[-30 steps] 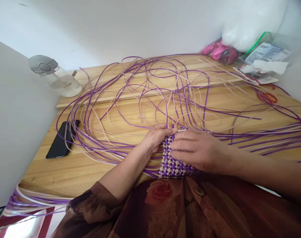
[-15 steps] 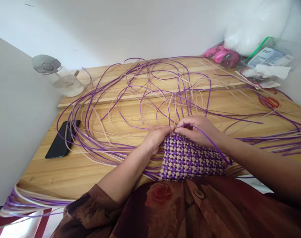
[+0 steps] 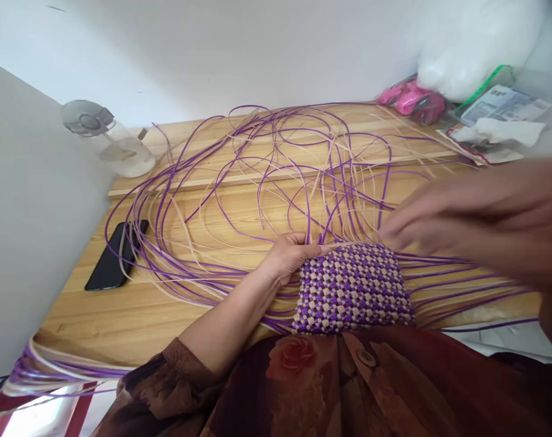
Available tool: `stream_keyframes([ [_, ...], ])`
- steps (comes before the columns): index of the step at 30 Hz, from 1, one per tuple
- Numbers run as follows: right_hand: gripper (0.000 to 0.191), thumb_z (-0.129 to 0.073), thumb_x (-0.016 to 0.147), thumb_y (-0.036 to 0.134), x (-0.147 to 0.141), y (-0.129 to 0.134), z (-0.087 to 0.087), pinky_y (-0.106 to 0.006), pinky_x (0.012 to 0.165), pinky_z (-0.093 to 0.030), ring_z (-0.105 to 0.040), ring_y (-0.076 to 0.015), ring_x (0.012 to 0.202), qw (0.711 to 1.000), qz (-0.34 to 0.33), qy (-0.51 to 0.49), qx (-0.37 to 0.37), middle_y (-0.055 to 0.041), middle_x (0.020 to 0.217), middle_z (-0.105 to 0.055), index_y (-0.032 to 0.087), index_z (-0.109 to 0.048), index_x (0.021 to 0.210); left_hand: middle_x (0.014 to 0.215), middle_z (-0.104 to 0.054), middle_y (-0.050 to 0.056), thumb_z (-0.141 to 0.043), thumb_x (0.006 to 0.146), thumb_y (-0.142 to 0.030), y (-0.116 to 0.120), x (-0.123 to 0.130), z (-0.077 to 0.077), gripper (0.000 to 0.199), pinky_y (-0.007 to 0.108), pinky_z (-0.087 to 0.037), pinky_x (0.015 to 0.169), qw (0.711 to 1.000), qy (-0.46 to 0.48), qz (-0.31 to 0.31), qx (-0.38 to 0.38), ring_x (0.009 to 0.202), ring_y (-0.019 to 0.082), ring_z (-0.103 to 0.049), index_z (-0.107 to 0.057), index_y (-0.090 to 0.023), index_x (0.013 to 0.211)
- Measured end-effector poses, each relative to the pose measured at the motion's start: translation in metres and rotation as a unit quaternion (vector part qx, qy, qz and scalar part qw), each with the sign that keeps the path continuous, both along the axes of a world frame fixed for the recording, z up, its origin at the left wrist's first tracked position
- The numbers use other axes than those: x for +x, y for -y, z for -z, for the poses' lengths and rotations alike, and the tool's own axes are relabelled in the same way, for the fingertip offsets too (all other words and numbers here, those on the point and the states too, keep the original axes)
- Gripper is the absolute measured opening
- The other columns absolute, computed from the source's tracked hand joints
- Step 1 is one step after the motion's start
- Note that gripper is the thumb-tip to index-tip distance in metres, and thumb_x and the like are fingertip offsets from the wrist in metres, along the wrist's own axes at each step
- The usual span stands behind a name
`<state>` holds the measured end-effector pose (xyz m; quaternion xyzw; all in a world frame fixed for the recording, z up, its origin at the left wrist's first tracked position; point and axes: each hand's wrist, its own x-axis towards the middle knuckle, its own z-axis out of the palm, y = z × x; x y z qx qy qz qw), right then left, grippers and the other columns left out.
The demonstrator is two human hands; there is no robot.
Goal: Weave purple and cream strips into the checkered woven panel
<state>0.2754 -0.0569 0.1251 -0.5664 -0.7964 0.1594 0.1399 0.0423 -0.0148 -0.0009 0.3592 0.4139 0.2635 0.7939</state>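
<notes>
In the head view, the woven panel [image 3: 355,288] lies at lower centre, its upper left corner pinched by the left hand [image 3: 287,255]. The right hand [image 3: 462,224], at right, is blurred; its grip cannot be told. Loose strands [image 3: 246,130] could be snagged, their loops being crossed.

white wall [image 3: 189,54] | wooden table [image 3: 76,315] | light, likely daylight, lower left

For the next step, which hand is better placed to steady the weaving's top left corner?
Left, I'd say: your left hand has its thumb at that corner of the weaving, while your right hand, blurred, is off toward the right.
</notes>
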Motion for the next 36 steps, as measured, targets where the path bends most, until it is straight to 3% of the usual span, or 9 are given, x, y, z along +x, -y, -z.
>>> stream_keyframes([
  [2, 0.022, -0.057, 0.089, 0.039, -0.018, 0.004, 0.025, -0.033, 0.074, -0.049, -0.065, -0.0228, 0.087, 0.992, -0.107, 0.061, -0.013, -0.0049, 0.091, -0.071, 0.025, -0.071, 0.098, 0.057, -0.065, 0.001, -0.084, 0.054, -0.023, 0.000, 0.000, -0.001, 0.021, 0.023, -0.039, 0.053, 1.000, 0.007, -0.004, -0.001, 0.049, 0.009, -0.053, -0.067, -0.013, 0.062],
  [6, 0.027, -0.046, 0.094, 0.030, -0.032, -0.003, 0.063, -0.030, 0.067, -0.042, -0.063, -0.0181, 0.074, 0.988, -0.090, 0.120, -0.026, -0.0045, 0.080, -0.070, 0.019, -0.070, 0.087, 0.061, -0.066, 0.002, -0.087, 0.049, -0.023, 0.000, 0.000, -0.001, 0.026, 0.023, -0.039, 0.054, 1.000, 0.008, -0.006, 0.002, 0.051, 0.009, -0.055, -0.069, -0.012, 0.066],
  [9, 0.027, -0.047, 0.094, 0.033, -0.030, 0.002, 0.052, -0.028, 0.065, -0.040, -0.061, -0.0150, 0.070, 0.991, -0.088, 0.075, -0.070, -0.0021, 0.078, -0.069, 0.021, -0.070, 0.088, 0.059, -0.064, 0.001, -0.088, 0.047, -0.025, -0.002, -0.001, 0.001, 0.029, 0.024, -0.037, 0.053, 1.000, 0.006, -0.004, 0.008, 0.050, 0.009, -0.053, -0.066, -0.012, 0.061],
  [13, 0.021, -0.054, 0.092, 0.035, -0.040, 0.007, 0.032, -0.028, 0.081, -0.045, -0.064, -0.0167, 0.092, 0.978, -0.130, -0.114, -0.114, -0.0047, 0.099, -0.070, 0.019, -0.067, 0.088, 0.057, -0.062, 0.001, -0.088, 0.047, -0.029, -0.004, -0.003, 0.004, 0.033, 0.024, -0.034, 0.051, 1.000, 0.005, 0.013, 0.025, 0.048, 0.009, -0.050, -0.066, -0.011, 0.063],
  [15, 0.021, -0.055, 0.091, 0.037, -0.048, 0.004, 0.035, -0.029, 0.083, -0.046, -0.063, -0.0176, 0.095, 0.962, -0.125, -0.195, -0.147, -0.0051, 0.101, -0.070, 0.019, -0.066, 0.088, 0.054, -0.059, -0.001, -0.088, 0.047, -0.031, -0.004, -0.004, 0.004, 0.033, 0.023, -0.030, 0.050, 0.999, -0.004, 0.015, 0.045, 0.046, 0.007, -0.046, -0.065, -0.012, 0.061],
  [19, 0.026, -0.059, 0.088, 0.042, -0.052, -0.009, 0.054, -0.027, 0.071, -0.046, -0.061, -0.0154, 0.079, 0.954, -0.012, -0.257, -0.153, -0.0043, 0.086, -0.069, 0.017, -0.065, 0.088, 0.058, -0.062, 0.000, -0.088, 0.049, -0.032, -0.003, -0.005, 0.002, 0.032, 0.024, -0.032, 0.053, 0.998, -0.007, 0.013, 0.056, 0.050, 0.008, -0.049, -0.067, -0.012, 0.063],
  [24, 0.026, -0.062, 0.084, 0.040, -0.047, -0.017, 0.066, -0.024, 0.060, -0.038, -0.054, -0.0112, 0.062, 0.951, 0.043, -0.241, -0.190, -0.0017, 0.073, -0.067, 0.016, -0.061, 0.092, 0.061, -0.064, 0.000, -0.089, 0.048, -0.030, -0.002, -0.003, -0.002, 0.032, 0.025, -0.034, 0.056, 0.999, -0.005, 0.002, 0.050, 0.052, 0.008, -0.051, -0.067, -0.012, 0.064],
  [30, 0.030, -0.061, 0.082, 0.035, -0.052, -0.023, 0.063, -0.023, 0.050, -0.028, -0.041, -0.0079, 0.048, 0.967, 0.051, -0.166, -0.184, 0.0049, 0.057, -0.058, 0.017, -0.063, 0.106, 0.058, -0.060, -0.001, -0.087, 0.051, -0.029, -0.002, -0.003, 0.000, 0.030, 0.025, -0.030, 0.055, 0.998, -0.001, 0.000, 0.068, 0.050, 0.007, -0.047, -0.066, -0.012, 0.062],
  [36, 0.025, -0.060, 0.081, 0.032, -0.062, -0.033, 0.049, -0.024, 0.061, -0.038, -0.062, -0.0128, 0.068, 0.986, -0.007, -0.055, -0.158, -0.0009, 0.079, -0.072, 0.020, -0.072, 0.098, 0.064, -0.065, 0.001, -0.087, 0.050, -0.025, -0.003, -0.003, 0.003, 0.028, 0.025, -0.035, 0.061, 0.996, 0.015, 0.001, 0.088, 0.057, 0.008, -0.052, -0.070, -0.011, 0.067],
])
